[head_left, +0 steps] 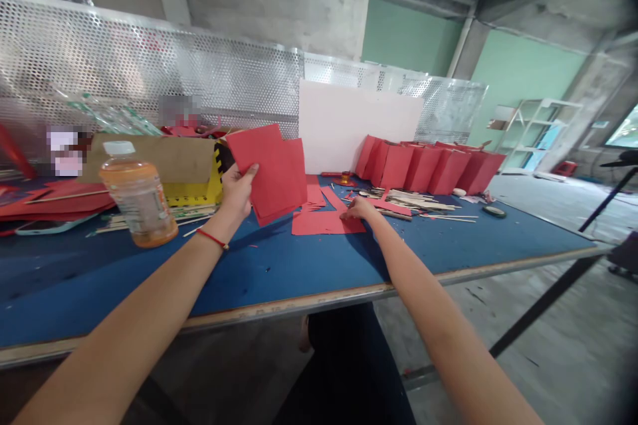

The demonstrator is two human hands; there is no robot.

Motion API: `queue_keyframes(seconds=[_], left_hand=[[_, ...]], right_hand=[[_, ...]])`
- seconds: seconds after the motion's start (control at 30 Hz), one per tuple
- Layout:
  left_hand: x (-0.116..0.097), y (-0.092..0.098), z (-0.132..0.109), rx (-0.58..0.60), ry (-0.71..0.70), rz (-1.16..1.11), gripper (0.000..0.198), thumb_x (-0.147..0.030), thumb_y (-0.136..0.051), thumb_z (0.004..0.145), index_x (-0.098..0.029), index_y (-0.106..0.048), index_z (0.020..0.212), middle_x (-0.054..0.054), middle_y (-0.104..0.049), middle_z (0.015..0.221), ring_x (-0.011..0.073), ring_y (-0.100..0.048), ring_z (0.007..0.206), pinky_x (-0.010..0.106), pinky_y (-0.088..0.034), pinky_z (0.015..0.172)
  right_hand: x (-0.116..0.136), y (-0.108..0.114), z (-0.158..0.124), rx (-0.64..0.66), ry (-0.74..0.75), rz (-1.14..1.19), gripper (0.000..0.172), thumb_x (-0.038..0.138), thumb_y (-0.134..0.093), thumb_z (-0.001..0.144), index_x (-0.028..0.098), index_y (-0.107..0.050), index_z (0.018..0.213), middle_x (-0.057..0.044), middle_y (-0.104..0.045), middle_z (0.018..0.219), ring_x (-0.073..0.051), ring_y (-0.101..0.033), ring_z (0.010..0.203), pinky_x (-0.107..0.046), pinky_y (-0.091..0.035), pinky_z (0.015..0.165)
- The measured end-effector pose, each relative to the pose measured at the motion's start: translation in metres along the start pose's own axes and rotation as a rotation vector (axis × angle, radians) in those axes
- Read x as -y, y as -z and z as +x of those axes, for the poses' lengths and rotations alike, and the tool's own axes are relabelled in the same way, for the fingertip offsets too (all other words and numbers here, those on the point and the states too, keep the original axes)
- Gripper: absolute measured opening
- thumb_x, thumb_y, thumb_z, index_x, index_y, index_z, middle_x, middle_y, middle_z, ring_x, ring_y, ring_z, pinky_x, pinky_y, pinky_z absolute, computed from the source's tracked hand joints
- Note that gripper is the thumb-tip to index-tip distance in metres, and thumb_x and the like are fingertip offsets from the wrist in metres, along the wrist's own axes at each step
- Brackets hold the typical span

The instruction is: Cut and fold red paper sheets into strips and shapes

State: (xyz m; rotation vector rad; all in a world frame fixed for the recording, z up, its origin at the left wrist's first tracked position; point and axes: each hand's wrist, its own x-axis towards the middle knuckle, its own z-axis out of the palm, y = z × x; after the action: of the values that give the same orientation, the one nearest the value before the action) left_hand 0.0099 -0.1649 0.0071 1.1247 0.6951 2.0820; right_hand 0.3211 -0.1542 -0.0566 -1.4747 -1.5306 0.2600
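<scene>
My left hand (240,191) is closed on red paper sheets (272,169), thumb in front, and holds them tilted above the table. At least two sheets overlap there, their edges out of line. Beyond them and to the right, my right hand (359,208) reaches down with bent fingers, gripping the edge of a flat red paper piece (319,223) on the blue tabletop. Red paper strips (333,198) and cut scraps lie just behind that piece. The undersides of my right fingertips are hidden.
An orange drink bottle (135,196) stands left of my left forearm. Behind it is a brown and yellow box (159,163). Folded red paper bags (423,167) line the back right, with thin wooden sticks (416,200) before them. A white board (359,123) leans behind.
</scene>
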Motion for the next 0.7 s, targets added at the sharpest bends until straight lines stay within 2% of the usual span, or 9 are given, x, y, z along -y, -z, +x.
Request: queue_keyframes(seconds=[0.07,0.13,0.2,0.23,0.33,0.4,0.5,0.6,0.7], left_hand=[[-0.001,0.001,0.002,0.016,0.024,-0.007,0.025,-0.024,-0.080,0.068,-0.020,-0.071,0.092,0.005,-0.076,0.098,0.0191,-0.072,0.088,0.034,-0.059,0.086],[-0.001,0.003,0.002,0.007,0.029,0.026,0.024,-0.021,-0.080,0.066,-0.019,-0.072,0.089,0.005,-0.077,0.093,0.0187,-0.071,0.084,0.033,-0.060,0.082],[0.001,0.004,0.002,-0.003,0.020,0.071,0.022,-0.019,-0.079,0.065,-0.018,-0.072,0.086,0.004,-0.077,0.090,0.0176,-0.071,0.079,0.030,-0.060,0.077],[0.001,0.005,0.002,-0.002,0.016,0.090,0.021,-0.019,-0.078,0.065,-0.018,-0.072,0.086,0.004,-0.077,0.089,0.0172,-0.070,0.077,0.029,-0.060,0.076],[0.003,0.007,0.002,0.015,0.014,0.120,0.021,-0.019,-0.077,0.066,-0.017,-0.073,0.087,0.005,-0.076,0.087,0.0169,-0.070,0.076,0.029,-0.059,0.075],[0.004,0.007,0.001,0.021,0.013,0.128,0.021,-0.019,-0.077,0.066,-0.017,-0.073,0.087,0.005,-0.076,0.088,0.0178,-0.071,0.078,0.031,-0.059,0.078],[0.003,0.006,0.000,0.037,0.008,0.116,0.021,-0.019,-0.078,0.067,-0.017,-0.073,0.088,0.006,-0.076,0.091,0.0191,-0.071,0.082,0.033,-0.059,0.082],[-0.002,0.002,-0.002,0.064,0.024,0.039,0.025,-0.019,-0.079,0.067,-0.018,-0.072,0.090,0.006,-0.076,0.095,0.0206,-0.072,0.088,0.035,-0.058,0.086],[-0.008,-0.001,-0.005,0.077,0.082,-0.087,0.025,-0.021,-0.081,0.068,-0.019,-0.071,0.091,0.006,-0.076,0.100,0.0227,-0.071,0.097,0.037,-0.059,0.089]], right_hand=[[0.004,0.001,-0.002,0.098,-0.065,-0.066,0.033,0.036,-0.062,0.096,0.016,-0.062,0.122,-0.008,-0.064,0.121,-0.022,-0.066,0.102,-0.042,-0.057,0.087],[0.011,0.003,-0.005,0.158,-0.106,-0.121,0.024,0.030,-0.076,0.084,0.013,-0.069,0.101,-0.006,-0.070,0.102,-0.023,-0.067,0.093,-0.039,-0.056,0.083],[0.019,0.006,-0.008,0.135,-0.112,-0.152,0.015,0.019,-0.081,0.072,0.015,-0.070,0.080,-0.004,-0.071,0.086,-0.023,-0.067,0.088,-0.035,-0.052,0.081],[0.023,0.009,-0.009,0.100,-0.115,-0.161,0.013,0.016,-0.080,0.070,0.017,-0.069,0.077,-0.004,-0.071,0.086,-0.024,-0.067,0.090,-0.035,-0.050,0.082],[0.031,0.018,-0.011,-0.055,-0.159,-0.169,0.012,0.019,-0.068,0.078,0.021,-0.069,0.090,-0.008,-0.070,0.102,-0.026,-0.064,0.103,-0.036,-0.047,0.087],[0.032,0.023,-0.012,-0.153,-0.214,-0.159,0.021,0.022,-0.063,0.082,0.021,-0.066,0.103,-0.012,-0.066,0.113,-0.029,-0.062,0.109,-0.040,-0.045,0.090],[0.034,0.025,-0.013,-0.246,-0.264,-0.118,0.038,0.023,-0.064,0.080,0.019,-0.058,0.118,-0.017,-0.056,0.126,-0.031,-0.058,0.115,-0.044,-0.043,0.096],[0.042,0.018,-0.015,-0.245,-0.210,-0.033,0.045,0.027,-0.067,0.078,0.018,-0.056,0.121,-0.019,-0.052,0.131,-0.033,-0.052,0.124,-0.045,-0.040,0.101],[0.056,0.003,-0.021,-0.120,-0.096,0.095,0.038,0.040,-0.063,0.085,0.020,-0.059,0.117,-0.014,-0.061,0.123,-0.027,-0.056,0.120,-0.039,-0.045,0.098]])
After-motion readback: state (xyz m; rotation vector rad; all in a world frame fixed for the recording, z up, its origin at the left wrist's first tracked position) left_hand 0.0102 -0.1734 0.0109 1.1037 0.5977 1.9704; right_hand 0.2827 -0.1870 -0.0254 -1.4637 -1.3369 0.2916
